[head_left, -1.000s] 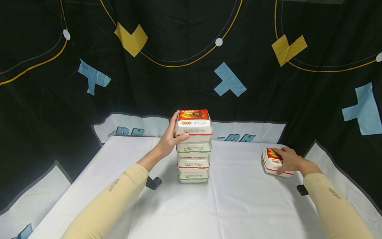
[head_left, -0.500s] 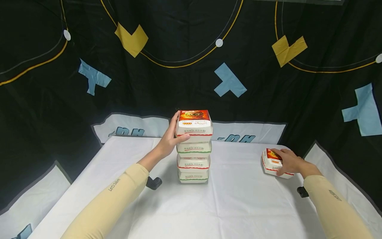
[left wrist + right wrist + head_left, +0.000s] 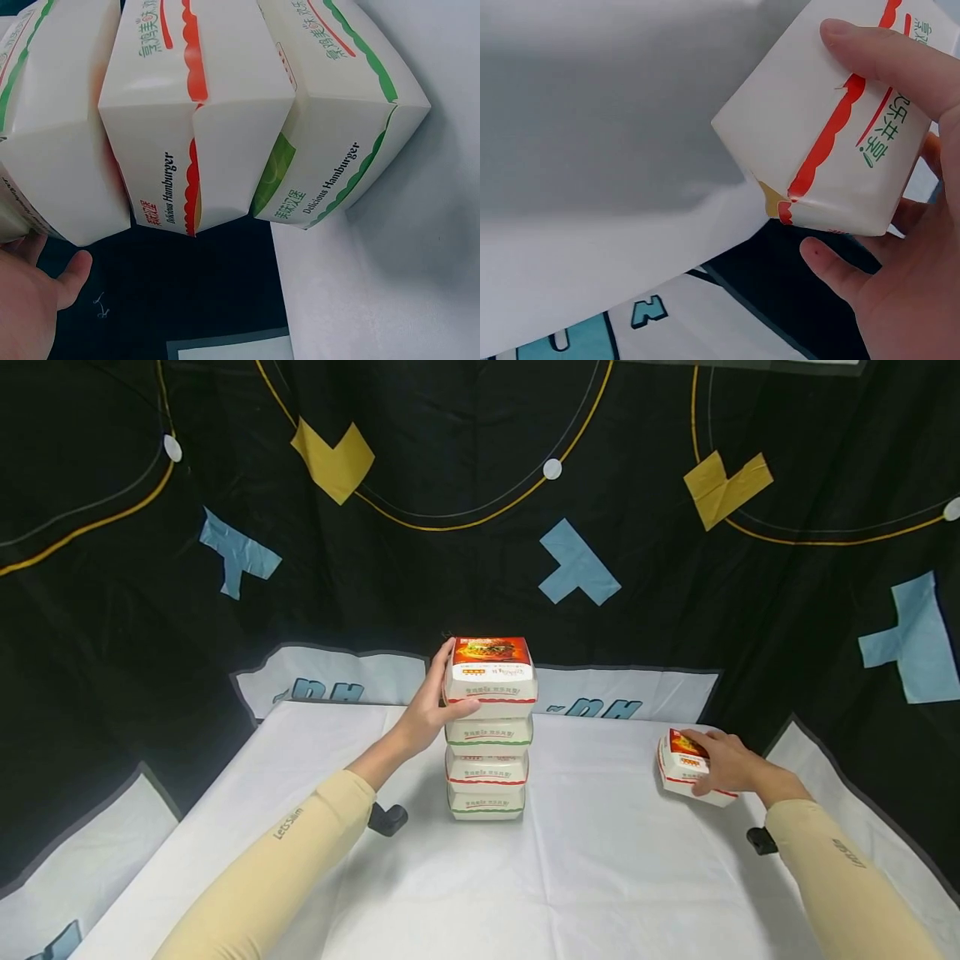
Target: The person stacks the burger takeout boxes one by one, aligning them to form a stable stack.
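Several white hamburger boxes are stacked at mid-table, with red and green wavy trims alternating. My left hand holds the top red-trimmed box by its left side, thumb across its front. Beneath it come a green-trimmed box, a red-trimmed box and a green-trimmed bottom box. In the left wrist view the lower boxes fill the upper part, and the left hand shows at the lower left. At the table's right, my right hand grips another red-trimmed hamburger box, thumb on its front.
White cloth covers the table. A black curtain with yellow and blue tape pieces stands behind it. White panels with blue letters run along the back edge. Black wrist-camera parts jut out beside the forearms.
The right hand and its box have risen very slightly in the head view. The top of the stack has shifted a touch to the right with the left hand.
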### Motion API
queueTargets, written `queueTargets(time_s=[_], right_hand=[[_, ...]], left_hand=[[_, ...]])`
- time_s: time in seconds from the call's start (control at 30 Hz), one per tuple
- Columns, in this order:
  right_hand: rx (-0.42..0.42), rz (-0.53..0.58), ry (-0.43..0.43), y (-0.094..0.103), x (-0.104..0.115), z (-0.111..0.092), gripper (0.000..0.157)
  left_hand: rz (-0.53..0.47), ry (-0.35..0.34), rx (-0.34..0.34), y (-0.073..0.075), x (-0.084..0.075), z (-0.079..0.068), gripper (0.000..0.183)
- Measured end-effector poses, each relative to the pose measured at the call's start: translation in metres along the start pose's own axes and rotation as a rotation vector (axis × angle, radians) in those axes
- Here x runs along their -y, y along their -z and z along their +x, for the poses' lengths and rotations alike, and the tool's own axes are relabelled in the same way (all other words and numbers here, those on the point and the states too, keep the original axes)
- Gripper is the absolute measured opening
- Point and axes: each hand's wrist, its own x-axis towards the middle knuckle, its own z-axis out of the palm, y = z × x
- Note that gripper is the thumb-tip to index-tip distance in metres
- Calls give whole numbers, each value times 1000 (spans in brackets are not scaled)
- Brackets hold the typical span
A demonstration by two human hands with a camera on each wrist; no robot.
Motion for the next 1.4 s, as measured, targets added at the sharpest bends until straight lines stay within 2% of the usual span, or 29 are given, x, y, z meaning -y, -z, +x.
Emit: queueTargets(time_s=[0.4,1.4], right_hand=[[-44,0,65,20,17,1,99],[-93,-24,151,74,72,-6,99]], left_hand=[[14,20,-13,0,2,-1,96],[19,1,-1,2,1,2,94]])
